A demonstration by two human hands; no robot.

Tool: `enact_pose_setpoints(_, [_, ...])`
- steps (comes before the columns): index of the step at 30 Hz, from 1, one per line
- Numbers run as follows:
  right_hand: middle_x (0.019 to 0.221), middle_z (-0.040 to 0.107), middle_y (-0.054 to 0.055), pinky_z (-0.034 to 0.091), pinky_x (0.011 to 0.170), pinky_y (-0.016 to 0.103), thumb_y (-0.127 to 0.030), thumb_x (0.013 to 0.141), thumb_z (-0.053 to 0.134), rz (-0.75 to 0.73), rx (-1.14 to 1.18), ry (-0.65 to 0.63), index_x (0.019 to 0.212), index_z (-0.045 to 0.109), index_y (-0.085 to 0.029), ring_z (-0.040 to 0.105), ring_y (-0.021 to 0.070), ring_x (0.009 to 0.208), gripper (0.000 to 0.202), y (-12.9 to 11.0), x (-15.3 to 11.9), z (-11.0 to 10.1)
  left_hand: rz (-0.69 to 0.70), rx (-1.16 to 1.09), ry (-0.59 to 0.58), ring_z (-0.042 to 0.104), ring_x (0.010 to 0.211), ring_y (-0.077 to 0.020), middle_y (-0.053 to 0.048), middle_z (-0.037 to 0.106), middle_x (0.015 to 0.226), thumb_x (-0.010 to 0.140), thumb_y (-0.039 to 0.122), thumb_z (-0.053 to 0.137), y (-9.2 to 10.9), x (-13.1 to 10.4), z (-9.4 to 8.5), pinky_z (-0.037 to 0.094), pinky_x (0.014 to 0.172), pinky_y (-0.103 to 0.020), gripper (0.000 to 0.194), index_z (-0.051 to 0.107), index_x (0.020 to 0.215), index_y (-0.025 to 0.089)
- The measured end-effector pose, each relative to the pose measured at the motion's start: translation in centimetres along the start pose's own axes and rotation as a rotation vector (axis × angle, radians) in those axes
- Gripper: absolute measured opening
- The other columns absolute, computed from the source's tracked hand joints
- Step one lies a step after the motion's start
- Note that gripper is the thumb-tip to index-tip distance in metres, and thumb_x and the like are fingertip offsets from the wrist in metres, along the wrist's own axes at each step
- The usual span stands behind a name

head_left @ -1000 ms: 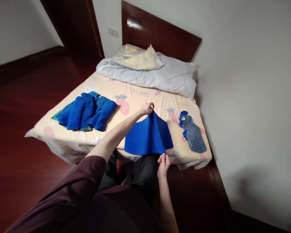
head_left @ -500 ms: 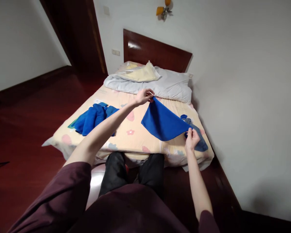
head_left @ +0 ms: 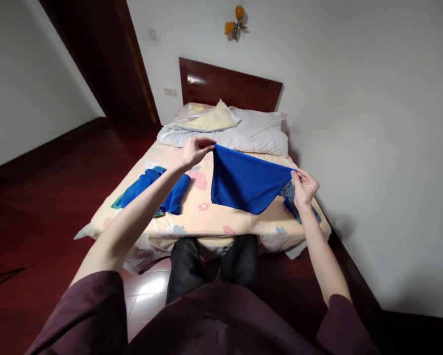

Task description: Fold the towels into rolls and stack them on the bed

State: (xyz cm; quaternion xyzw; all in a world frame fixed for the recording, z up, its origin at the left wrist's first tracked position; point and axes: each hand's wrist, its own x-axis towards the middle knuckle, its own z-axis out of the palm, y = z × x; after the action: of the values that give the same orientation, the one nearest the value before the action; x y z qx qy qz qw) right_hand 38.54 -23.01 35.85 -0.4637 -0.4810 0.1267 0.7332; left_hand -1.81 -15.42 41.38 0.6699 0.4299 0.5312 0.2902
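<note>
A pile of blue cloths (head_left: 179, 195) lies on the left of the bed (head_left: 221, 219). Right of it, the left hand (head_left: 195, 152) pinches a corner of a blue cloth (head_left: 249, 178), which hangs over the bed's middle, plain and vivid, taut along its top edge, shadowed toward the left. The right hand (head_left: 305, 188) pinches its right corner, beside a grey bundle (head_left: 288, 191).

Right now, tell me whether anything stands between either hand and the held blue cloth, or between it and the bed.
Nothing visible separates the left hand or right hand from the blue cloth; each grips an upper corner. Between it and the bed, a grey cloth lies behind its right end.
</note>
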Motion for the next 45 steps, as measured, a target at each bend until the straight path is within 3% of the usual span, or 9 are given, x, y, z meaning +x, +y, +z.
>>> enact_pose_setpoints(7, [0.088,0.08,0.008,0.067,0.079,0.037,-0.056,0.061,0.1,0.077,0.047,-0.034,0.09,0.082,-0.018,0.077,0.0206,0.079,0.051,-1.6,-0.9,1.1,-0.155,-0.136,0.025,0.074,0.105,-0.0289,-0.016,0.081,0.108,0.077,0.045,0.091,-0.7,-1.5,-1.5,0.06,0.097,-0.039,0.051,0.083,0.111,0.008])
enact_pose_setpoints(12, [0.082,0.079,0.007,0.061,0.064,0.029,-0.047,0.054,0.104,0.232,0.109,-0.095,0.09,0.083,-0.016,0.071,0.0154,0.069,0.052,-2.5,-2.0,0.1,-0.199,-0.178,-0.022,0.076,0.107,-0.0329,-0.016,0.082,0.105,0.066,0.057,0.096,0.0,-3.9,-2.8,0.061,0.094,-0.041,0.063,0.085,0.107,0.011])
enact_pose_setpoints(20, [0.086,0.08,0.009,0.055,0.057,0.027,-0.048,0.053,0.107,0.453,0.058,-0.272,0.093,0.084,-0.018,0.069,0.0148,0.067,0.055,-4.2,-5.3,-4.2,-0.344,-0.123,-0.174,0.077,0.105,-0.0341,-0.009,0.083,0.103,0.06,0.06,0.095,2.1,-12.0,-6.2,0.063,0.094,-0.045,0.047,0.088,0.091,0.025])
enact_pose_setpoints(27, [0.085,0.08,0.009,0.059,0.063,0.028,-0.046,0.046,0.11,0.618,0.06,-0.372,0.088,0.085,-0.019,0.07,0.0153,0.071,0.055,-4.7,-6.8,-4.4,-0.516,-0.068,-0.202,0.075,0.078,-0.0272,-0.008,0.079,0.086,0.062,0.058,0.092,0.5,-15.3,-7.8,0.062,0.071,-0.04,0.044,0.088,0.094,0.029])
enact_pose_setpoints(30, [0.087,0.08,0.01,0.057,0.062,0.027,-0.046,0.048,0.109,0.652,0.041,-0.408,0.09,0.085,-0.018,0.071,0.0154,0.073,0.055,-3.3,-6.8,-3.8,-0.535,-0.084,-0.208,0.074,0.079,-0.0264,-0.009,0.08,0.089,0.06,0.057,0.094,-1.2,-15.1,-7.5,0.06,0.069,-0.038,0.048,0.088,0.097,0.027])
enact_pose_setpoints(33, [0.089,0.08,0.01,0.053,0.059,0.025,-0.045,0.051,0.108,0.685,0.034,-0.456,0.092,0.085,-0.016,0.069,0.0143,0.072,0.056,-0.2,-6.4,-2.4,-0.517,-0.089,-0.23,0.07,0.078,-0.0239,-0.008,0.079,0.087,0.061,0.058,0.092,-4.1,-13.9,-6.5,0.057,0.068,-0.035,0.049,0.087,0.096,0.024])
enact_pose_setpoints(38, [0.077,0.076,0.005,0.043,0.053,0.023,-0.034,0.051,0.105,0.786,0.001,-0.399,0.087,0.08,-0.014,0.06,0.0105,0.062,0.048,6.3,-4.3,2.9,-0.51,-0.062,-0.153,0.063,0.073,-0.018,-0.007,0.076,0.081,0.059,0.049,0.089,-10.1,-8.9,-3.2,0.049,0.067,-0.028,0.043,0.082,0.086,0.016])
enact_pose_setpoints(41, [0.081,0.077,0.005,0.045,0.057,0.024,-0.033,0.055,0.102,0.69,0.012,-0.313,0.088,0.076,-0.015,0.06,0.0108,0.064,0.045,8.7,-2.1,6.3,-0.467,-0.025,-0.043,0.066,0.076,-0.0186,-0.008,0.076,0.081,0.063,0.042,0.086,-12.2,-4.8,-1.5,0.051,0.071,-0.028,0.039,0.079,0.089,0.014])
enact_pose_setpoints(45, [0.09,0.078,0.007,0.056,0.074,0.029,-0.044,0.059,0.098,0.431,0.069,-0.22,0.092,0.076,-0.015,0.068,0.0147,0.078,0.049,9.9,0.0,8.4,-0.209,0.137,0.08,0.071,0.093,-0.0212,-0.01,0.079,0.097,0.078,0.039,0.076,-12.4,-1.4,-1.2,0.054,0.081,-0.028,0.041,0.078,0.11,0.015])
